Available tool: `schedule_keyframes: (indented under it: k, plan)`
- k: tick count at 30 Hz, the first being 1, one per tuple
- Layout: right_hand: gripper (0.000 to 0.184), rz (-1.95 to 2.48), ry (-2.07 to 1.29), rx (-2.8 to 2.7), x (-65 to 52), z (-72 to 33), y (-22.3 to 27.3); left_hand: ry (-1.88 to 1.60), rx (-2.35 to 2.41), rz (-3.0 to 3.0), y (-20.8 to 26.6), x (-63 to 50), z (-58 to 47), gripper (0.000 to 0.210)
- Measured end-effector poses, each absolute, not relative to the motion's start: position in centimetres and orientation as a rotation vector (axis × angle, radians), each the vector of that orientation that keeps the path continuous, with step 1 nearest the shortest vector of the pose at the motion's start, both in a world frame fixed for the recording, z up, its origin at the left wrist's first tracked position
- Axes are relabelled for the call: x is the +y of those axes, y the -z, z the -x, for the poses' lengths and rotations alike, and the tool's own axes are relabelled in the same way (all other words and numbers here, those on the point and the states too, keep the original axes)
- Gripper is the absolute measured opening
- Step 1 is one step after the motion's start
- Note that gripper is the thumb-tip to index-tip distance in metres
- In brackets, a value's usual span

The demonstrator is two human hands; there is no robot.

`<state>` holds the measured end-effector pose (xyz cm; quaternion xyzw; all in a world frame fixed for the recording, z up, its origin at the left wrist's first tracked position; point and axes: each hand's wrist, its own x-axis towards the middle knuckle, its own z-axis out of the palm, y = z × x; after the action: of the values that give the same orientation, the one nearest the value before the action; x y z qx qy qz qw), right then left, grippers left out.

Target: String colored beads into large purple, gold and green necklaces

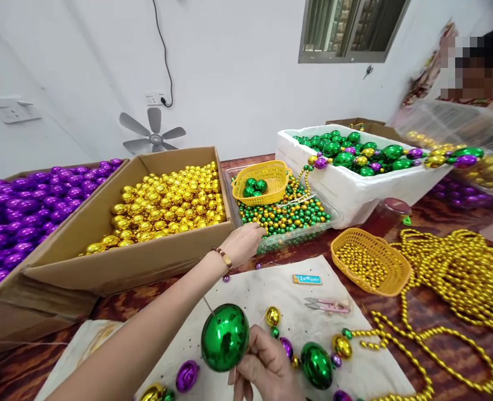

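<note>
My left hand (245,244), wearing a beaded bracelet (222,256), reaches over the near left edge of a clear tray (334,214) of small green and gold beads (288,220). Its fingers are bent together; whatever they hold is hidden. Low in the middle, my right hand (267,365) has its thumb and fingers closed at the side of a large shiny green bead (225,337). A thin string sticks out above that bead. Around the right hand lie strung beads: a gold bead (272,316), a green oval bead (316,365) and a purple bead (187,375).
Cardboard boxes hold purple beads (29,211) and gold beads (171,200). A yellow basket (282,181) sits on the tray, beside a white foam box (371,195). Thread snips (328,305), a blue packet (307,279), another basket (397,273) and gold bead strands (459,278) lie right. A person sits far right.
</note>
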<state>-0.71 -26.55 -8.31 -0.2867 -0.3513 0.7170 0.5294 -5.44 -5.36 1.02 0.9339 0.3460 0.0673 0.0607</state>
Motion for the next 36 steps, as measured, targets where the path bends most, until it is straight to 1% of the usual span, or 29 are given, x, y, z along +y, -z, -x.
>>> schedule_keyframes:
  k: [7, 13, 19, 24, 27, 32, 33, 34, 36]
  plan:
    - [0.041, 0.706, -1.754, -0.806, -26.4, 0.3, 8.3, 0.11, 1.264, -2.787, 0.1, -1.3, 2.9, 0.026]
    - [0.041, 0.668, -1.733, -0.784, -26.5, 0.4, 8.5, 0.431, 1.242, -2.714, 0.0, 0.3, 1.1, 0.021]
    - [0.04, 0.658, -1.723, -0.781, -26.7, 0.1, 8.5, 0.502, 1.225, -2.707, 0.3, 0.4, 0.9, 0.023]
    - [0.039, 0.709, -1.734, -0.764, -26.6, 0.2, 8.7, 0.43, 1.223, -2.751, 0.4, 0.8, 1.0, 0.019]
    - [0.039, 0.71, -1.734, -0.775, -26.6, 0.1, 8.5, 0.273, 1.244, -2.796, 0.2, 0.3, 1.0, 0.015]
    - [0.04, 0.702, -1.754, -0.789, -26.7, -0.7, 8.2, -0.161, 1.278, -2.888, 1.1, -4.7, 3.5, 0.034]
    - [0.04, 0.692, -1.758, -0.79, -26.7, -0.8, 8.3, -0.318, 1.194, -2.932, 1.9, -6.0, 4.4, 0.034]
    - [0.04, 0.682, -1.762, -0.79, -26.7, -0.9, 8.3, -0.368, 1.047, -2.975, 2.8, -7.2, 5.4, 0.032]
    - [0.038, 0.677, -1.758, -0.788, -26.7, -1.0, 8.2, -0.28, 0.906, -2.981, 4.8, -9.0, 6.9, 0.029]
